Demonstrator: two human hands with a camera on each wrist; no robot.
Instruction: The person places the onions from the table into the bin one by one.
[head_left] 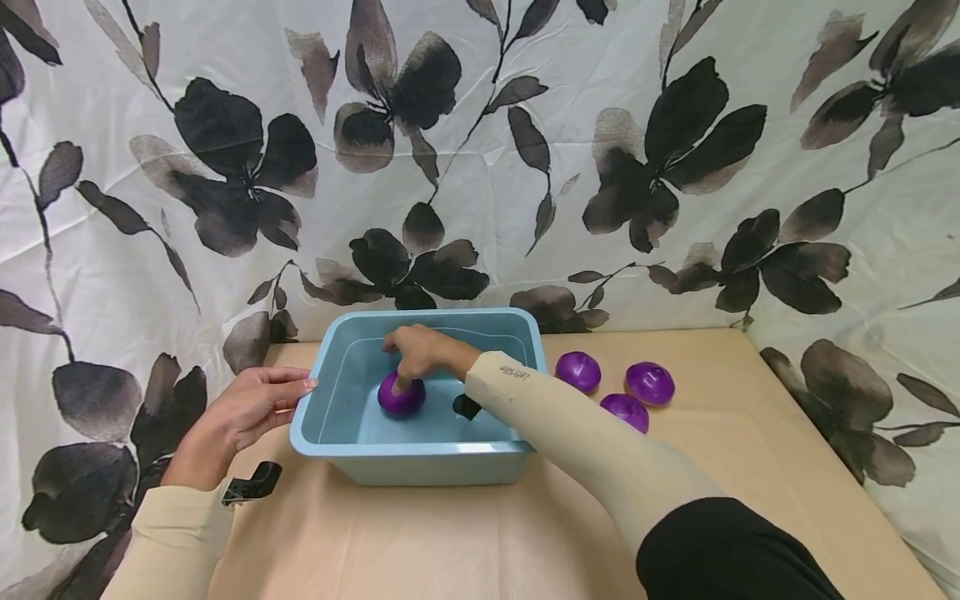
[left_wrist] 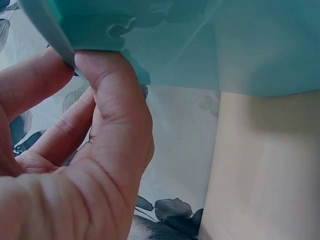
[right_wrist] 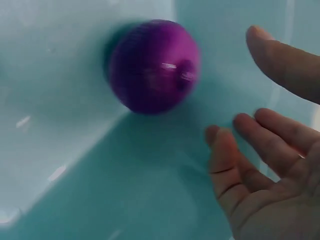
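A light blue plastic tub (head_left: 420,468) stands on the table. My left hand (head_left: 251,408) pinches its left rim; in the left wrist view the thumb (left_wrist: 120,107) lies on one side of the rim and a finger on the other. Inside the tub sits a shiny purple ball (head_left: 399,402), which shows a small nub in the right wrist view. My right hand (head_left: 427,352) reaches into the tub above the ball. In the right wrist view its fingers (right_wrist: 275,145) are spread and loosely bent, apart from the ball, and hold nothing.
Several more purple balls (head_left: 650,383) lie on the tan table (head_left: 750,467) right of the tub, beside my right forearm. A white curtain with dark flowers (head_left: 487,200) hangs behind the table and along its sides.
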